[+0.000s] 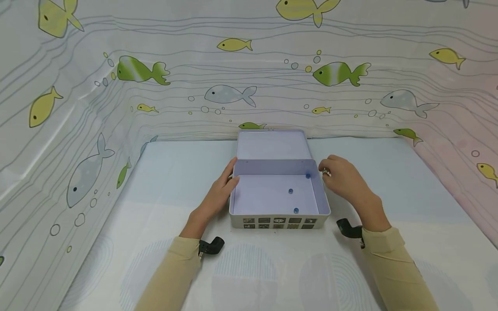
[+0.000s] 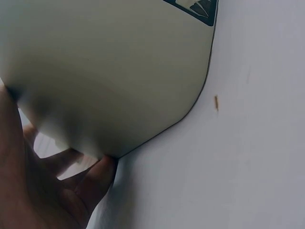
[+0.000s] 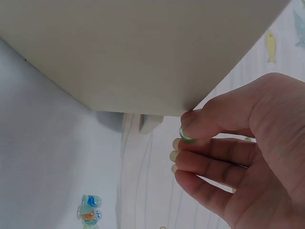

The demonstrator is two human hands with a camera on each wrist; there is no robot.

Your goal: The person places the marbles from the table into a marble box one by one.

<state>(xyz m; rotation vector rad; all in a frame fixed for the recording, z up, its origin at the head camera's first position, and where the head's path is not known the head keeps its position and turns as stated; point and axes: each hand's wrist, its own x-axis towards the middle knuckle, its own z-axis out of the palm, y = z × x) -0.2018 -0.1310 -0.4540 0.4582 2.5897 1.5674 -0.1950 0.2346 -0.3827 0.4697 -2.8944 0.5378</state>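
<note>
A tin box [image 1: 272,221] with patterned squares on its front stands with its hinged lid [image 1: 272,144] folded back. Inside lie three blue glass marbles, one near the front [image 1: 296,211], one in the middle [image 1: 290,191] and one by the back right corner [image 1: 308,176]. My left hand [image 1: 219,190] grips the box's left wall, thumb at the rim and fingers outside. Just outside the right wall, my right hand [image 1: 344,179] pinches a greenish glass marble [image 3: 186,137] between thumb and fingers. Most of that marble is hidden by the thumb.
In the right wrist view several clear marbles with coloured swirls [image 3: 89,212] lie together on the pale table cover [image 3: 47,167]; the head view does not show them. Behind the box rises a fish-printed backdrop [image 1: 194,121], which also lines both sides.
</note>
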